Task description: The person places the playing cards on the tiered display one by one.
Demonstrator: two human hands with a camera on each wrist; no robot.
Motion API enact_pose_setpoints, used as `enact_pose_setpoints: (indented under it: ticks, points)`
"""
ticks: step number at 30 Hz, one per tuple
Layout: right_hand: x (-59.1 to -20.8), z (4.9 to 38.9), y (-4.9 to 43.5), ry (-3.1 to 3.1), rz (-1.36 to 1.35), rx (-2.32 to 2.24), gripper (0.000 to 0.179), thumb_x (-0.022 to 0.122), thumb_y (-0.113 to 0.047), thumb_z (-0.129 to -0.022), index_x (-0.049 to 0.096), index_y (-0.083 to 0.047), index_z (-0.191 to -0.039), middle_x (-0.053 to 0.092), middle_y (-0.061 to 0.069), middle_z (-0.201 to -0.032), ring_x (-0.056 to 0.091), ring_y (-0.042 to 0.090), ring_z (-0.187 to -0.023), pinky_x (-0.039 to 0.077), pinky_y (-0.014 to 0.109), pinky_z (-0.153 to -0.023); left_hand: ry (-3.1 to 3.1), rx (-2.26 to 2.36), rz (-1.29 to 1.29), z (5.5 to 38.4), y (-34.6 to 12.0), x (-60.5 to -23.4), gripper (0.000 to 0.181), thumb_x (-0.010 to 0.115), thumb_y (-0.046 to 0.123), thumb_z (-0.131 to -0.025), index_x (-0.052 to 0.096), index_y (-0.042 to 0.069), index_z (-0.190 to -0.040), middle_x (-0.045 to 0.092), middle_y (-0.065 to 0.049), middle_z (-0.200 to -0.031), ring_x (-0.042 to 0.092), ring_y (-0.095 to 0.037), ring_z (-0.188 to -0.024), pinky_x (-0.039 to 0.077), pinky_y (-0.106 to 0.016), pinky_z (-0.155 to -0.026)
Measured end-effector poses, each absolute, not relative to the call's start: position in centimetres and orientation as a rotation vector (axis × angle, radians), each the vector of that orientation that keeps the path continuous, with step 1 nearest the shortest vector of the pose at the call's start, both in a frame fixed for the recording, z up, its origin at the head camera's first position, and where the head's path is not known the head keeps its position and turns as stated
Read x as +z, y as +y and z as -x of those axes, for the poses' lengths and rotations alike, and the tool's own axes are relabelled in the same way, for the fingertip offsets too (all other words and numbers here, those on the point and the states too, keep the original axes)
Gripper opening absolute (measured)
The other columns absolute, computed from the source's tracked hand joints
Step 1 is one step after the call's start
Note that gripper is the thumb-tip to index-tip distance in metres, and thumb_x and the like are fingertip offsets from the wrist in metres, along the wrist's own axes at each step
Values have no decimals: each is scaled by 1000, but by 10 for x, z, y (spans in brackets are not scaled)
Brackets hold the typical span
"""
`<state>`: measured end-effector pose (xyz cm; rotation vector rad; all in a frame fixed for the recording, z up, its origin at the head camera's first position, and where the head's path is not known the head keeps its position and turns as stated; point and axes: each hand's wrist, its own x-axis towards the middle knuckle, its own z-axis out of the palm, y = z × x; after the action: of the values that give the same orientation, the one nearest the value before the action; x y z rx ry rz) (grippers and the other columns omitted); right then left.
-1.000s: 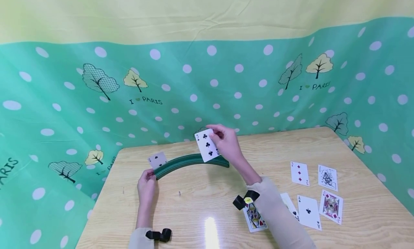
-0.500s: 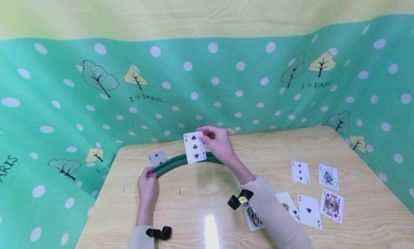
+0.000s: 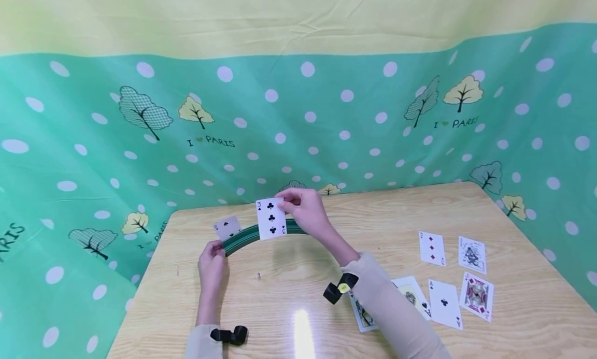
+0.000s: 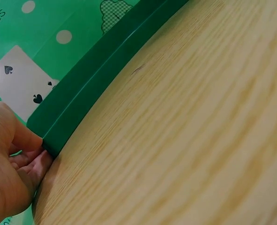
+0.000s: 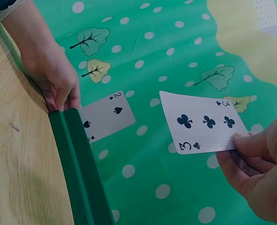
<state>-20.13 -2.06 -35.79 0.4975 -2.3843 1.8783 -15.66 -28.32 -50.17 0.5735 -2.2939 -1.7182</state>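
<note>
A curved green card holder (image 3: 247, 237) stands toward the back of the wooden table. My left hand (image 3: 212, 268) grips its left end, thumb and fingers pinching the tip in the left wrist view. Near that end a two of spades (image 5: 111, 117) stands upright in the holder. My right hand (image 3: 305, 211) pinches a three of clubs (image 3: 271, 227) by its upper right corner, face toward me. In the head view this card overlaps the middle of the holder; in the right wrist view it is held up apart from the two of spades.
At the right of the table (image 3: 280, 297) lie a three of diamonds (image 3: 432, 248), a joker (image 3: 472, 255), a jack of diamonds (image 3: 477, 297) and an ace of clubs (image 3: 445, 304). My right sleeve (image 3: 396, 312) partly covers other cards. A green patterned cloth (image 3: 308, 100) hangs behind.
My right hand has carried the three of clubs leftward along the holder and slightly lower, and the card has turned more upright. The left hand keeps its grip on the holder's end.
</note>
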Motion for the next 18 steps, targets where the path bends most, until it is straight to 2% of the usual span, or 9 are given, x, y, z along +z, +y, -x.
enact_pose_setpoints:
  ticks: [9, 18]
  points:
    - [-363, 200, -26, -2431, -502, 1878, 12, 72, 3, -94, 77, 0, -104, 76, 12, -98, 70, 19, -82, 59, 30, -73, -2314, -1710, -559, 158, -283, -500, 35, 45, -4, -101, 53, -12, -134, 56, -31, -129, 53, -33, -116, 40, -9, -78]
    - [-375, 204, -36, -2444, -600, 1835, 11, 73, 3, -92, 78, 0, -102, 75, 14, -114, 70, 16, -82, 60, 35, -73, -2319, -1696, -553, 157, -283, -501, 34, 45, -6, -100, 53, -13, -132, 56, -31, -128, 54, -35, -115, 40, -7, -77]
